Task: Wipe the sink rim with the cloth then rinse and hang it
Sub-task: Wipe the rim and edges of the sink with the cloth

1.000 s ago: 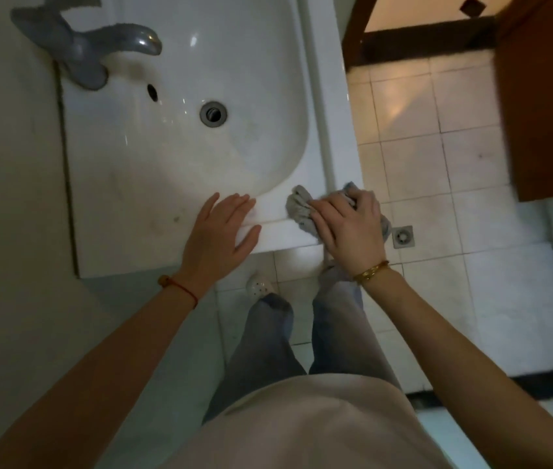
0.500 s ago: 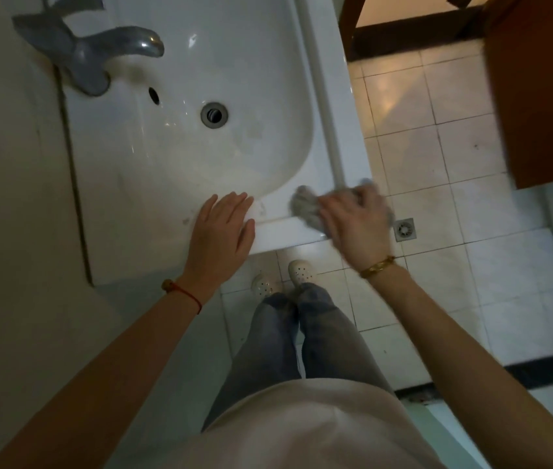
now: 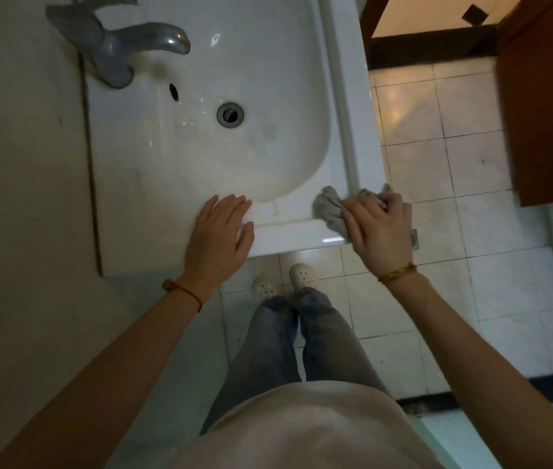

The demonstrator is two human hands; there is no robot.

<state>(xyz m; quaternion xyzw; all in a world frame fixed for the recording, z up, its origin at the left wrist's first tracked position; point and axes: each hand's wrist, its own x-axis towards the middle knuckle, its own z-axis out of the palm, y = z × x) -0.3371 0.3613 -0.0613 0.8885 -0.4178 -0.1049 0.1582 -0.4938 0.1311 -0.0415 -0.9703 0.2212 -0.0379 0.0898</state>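
Head view: crumpled grey cloth point(image 3: 331, 208) (nubbly) on glossy rounded sink rim point(image 3: 288, 233).

cloth point(image 3: 331, 208) on sink rim point(image 3: 288, 236) corner | faucet point(image 3: 123, 49) behind basin

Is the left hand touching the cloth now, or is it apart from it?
Apart. In the head view, the left hand lies flat on the sink rim, with bare rim between it and the cloth under the right hand.

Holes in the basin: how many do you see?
2. The drain sits at the bottom of the sink, near the middle. The overflow slot is on the wall between the drain and the tap. None looks hidden.
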